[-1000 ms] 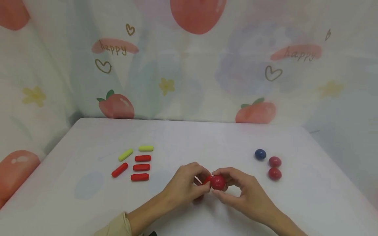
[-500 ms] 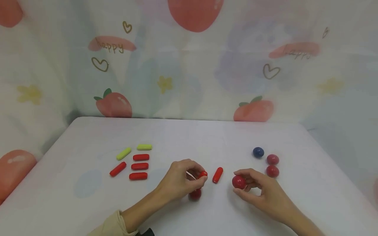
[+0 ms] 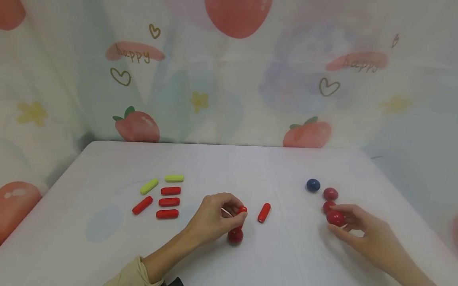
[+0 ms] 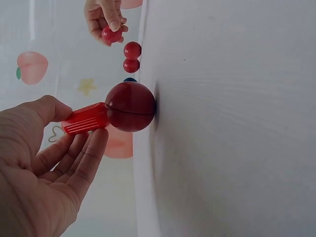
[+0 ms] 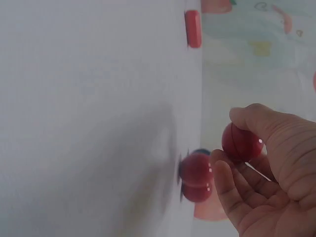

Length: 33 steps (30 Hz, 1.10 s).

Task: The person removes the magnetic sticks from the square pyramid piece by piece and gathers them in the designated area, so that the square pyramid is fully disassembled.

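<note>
My left hand pinches a ridged red stick between thumb and fingers. The stick's lower end meets a dark red ball that sits on the table. On the right, my right hand holds a glossy red ball with thumb and fingertips, off the tabletop. Just behind that ball lie two more, a partly covered red ball and a pinkish-red ball. A loose red stick lies on the table between my hands.
Farther back on the right is a dark blue ball. Several red sticks lie at the left, beside two yellow-green sticks. A printed cloth hangs behind the white table.
My right hand has carried its red ball away from my left hand, rightward to the other balls. A red stick now lies loose between them. My left hand has shifted slightly left, above the dark ball.
</note>
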Each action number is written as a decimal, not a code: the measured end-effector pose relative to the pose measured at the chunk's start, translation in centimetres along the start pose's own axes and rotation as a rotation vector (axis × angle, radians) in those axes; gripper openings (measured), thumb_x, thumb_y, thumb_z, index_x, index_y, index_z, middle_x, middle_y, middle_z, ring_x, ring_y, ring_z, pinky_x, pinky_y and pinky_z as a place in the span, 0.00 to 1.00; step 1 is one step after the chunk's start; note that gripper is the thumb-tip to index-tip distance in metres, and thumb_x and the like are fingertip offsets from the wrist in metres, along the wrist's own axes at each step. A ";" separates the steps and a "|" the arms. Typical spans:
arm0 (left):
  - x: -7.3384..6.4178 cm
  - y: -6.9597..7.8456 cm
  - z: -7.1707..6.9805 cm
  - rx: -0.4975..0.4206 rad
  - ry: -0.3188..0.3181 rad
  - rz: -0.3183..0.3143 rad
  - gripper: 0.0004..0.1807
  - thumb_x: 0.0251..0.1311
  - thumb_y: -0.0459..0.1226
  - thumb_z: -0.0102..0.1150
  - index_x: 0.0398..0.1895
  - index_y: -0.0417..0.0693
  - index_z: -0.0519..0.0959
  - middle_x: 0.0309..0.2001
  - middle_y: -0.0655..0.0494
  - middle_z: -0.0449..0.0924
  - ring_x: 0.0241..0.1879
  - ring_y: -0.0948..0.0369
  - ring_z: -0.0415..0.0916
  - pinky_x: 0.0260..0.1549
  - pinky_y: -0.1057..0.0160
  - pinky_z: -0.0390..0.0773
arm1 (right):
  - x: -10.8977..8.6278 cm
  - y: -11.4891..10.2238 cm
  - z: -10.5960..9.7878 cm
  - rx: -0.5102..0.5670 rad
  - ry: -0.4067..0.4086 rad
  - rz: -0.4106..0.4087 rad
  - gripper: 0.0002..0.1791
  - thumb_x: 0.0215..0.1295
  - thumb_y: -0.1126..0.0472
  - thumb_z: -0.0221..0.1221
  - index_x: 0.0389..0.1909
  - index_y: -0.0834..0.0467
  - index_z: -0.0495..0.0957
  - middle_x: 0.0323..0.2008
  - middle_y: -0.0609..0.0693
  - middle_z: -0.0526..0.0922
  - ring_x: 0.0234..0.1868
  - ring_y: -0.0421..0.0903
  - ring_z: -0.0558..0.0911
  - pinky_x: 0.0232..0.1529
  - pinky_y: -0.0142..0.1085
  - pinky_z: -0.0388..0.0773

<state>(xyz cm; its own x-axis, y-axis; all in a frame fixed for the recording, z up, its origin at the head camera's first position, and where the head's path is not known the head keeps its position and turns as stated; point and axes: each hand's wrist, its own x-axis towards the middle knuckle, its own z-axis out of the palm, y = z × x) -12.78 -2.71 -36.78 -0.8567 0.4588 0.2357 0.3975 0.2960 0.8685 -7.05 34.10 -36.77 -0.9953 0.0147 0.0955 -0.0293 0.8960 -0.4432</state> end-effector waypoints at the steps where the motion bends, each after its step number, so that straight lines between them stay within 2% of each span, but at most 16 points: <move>1: 0.0 0.0 0.0 0.000 -0.001 0.003 0.04 0.61 0.32 0.68 0.39 0.46 0.85 0.32 0.63 0.83 0.33 0.68 0.80 0.38 0.68 0.84 | 0.1 0.6 -0.4 -0.023 0.003 0.008 0.32 0.57 0.50 0.75 0.58 0.60 0.77 0.48 0.56 0.86 0.38 0.46 0.85 0.38 0.32 0.85; 5: 0.0 -0.1 0.0 0.000 0.000 0.002 0.04 0.61 0.32 0.68 0.39 0.46 0.84 0.32 0.62 0.83 0.33 0.68 0.80 0.37 0.69 0.83 | 0.9 2.4 -1.4 -0.079 -0.012 0.038 0.32 0.60 0.49 0.73 0.59 0.62 0.78 0.48 0.59 0.86 0.39 0.50 0.85 0.39 0.43 0.87; 11: -0.2 -0.1 0.0 0.004 -0.016 -0.036 0.06 0.61 0.33 0.68 0.40 0.46 0.83 0.32 0.63 0.82 0.33 0.68 0.79 0.38 0.70 0.83 | 1.9 3.9 -1.4 -0.069 -0.064 0.074 0.35 0.61 0.52 0.72 0.62 0.67 0.75 0.47 0.63 0.86 0.42 0.56 0.85 0.40 0.48 0.86; 17: -0.3 -0.1 -0.1 0.003 0.001 -0.039 0.08 0.60 0.31 0.67 0.43 0.44 0.82 0.32 0.61 0.82 0.33 0.66 0.80 0.38 0.70 0.83 | 2.4 4.4 -0.9 -0.083 -0.068 0.070 0.33 0.60 0.56 0.73 0.62 0.70 0.75 0.44 0.60 0.86 0.44 0.58 0.84 0.41 0.49 0.86; 26: -0.3 -0.2 -0.5 -0.022 0.005 -0.066 0.14 0.61 0.31 0.65 0.50 0.39 0.80 0.33 0.58 0.81 0.32 0.63 0.80 0.37 0.70 0.82 | 2.7 4.1 -1.1 -0.090 -0.097 0.132 0.41 0.60 0.51 0.73 0.66 0.70 0.70 0.53 0.69 0.81 0.46 0.62 0.82 0.43 0.53 0.85; 29: -0.3 -0.2 -0.5 -0.023 0.007 -0.074 0.14 0.61 0.31 0.66 0.50 0.40 0.80 0.33 0.58 0.81 0.32 0.63 0.80 0.37 0.70 0.82 | 2.5 3.8 -1.7 -0.105 -0.079 0.124 0.42 0.58 0.50 0.74 0.66 0.69 0.70 0.56 0.71 0.79 0.45 0.64 0.82 0.40 0.52 0.86; 33: -0.3 -0.2 -0.5 -0.011 0.014 -0.086 0.16 0.60 0.31 0.66 0.51 0.40 0.80 0.33 0.58 0.81 0.31 0.63 0.80 0.34 0.69 0.82 | 1.4 1.9 -2.3 -0.131 0.051 0.054 0.40 0.54 0.54 0.77 0.64 0.66 0.74 0.54 0.70 0.81 0.44 0.65 0.83 0.38 0.53 0.86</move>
<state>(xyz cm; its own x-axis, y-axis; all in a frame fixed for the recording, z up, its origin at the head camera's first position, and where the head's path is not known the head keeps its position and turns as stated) -12.75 -3.36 -36.78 -0.8920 0.4203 0.1665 0.3189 0.3240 0.8907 -8.29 36.82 -35.46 -0.9891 0.0835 0.1211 0.0393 0.9434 -0.3294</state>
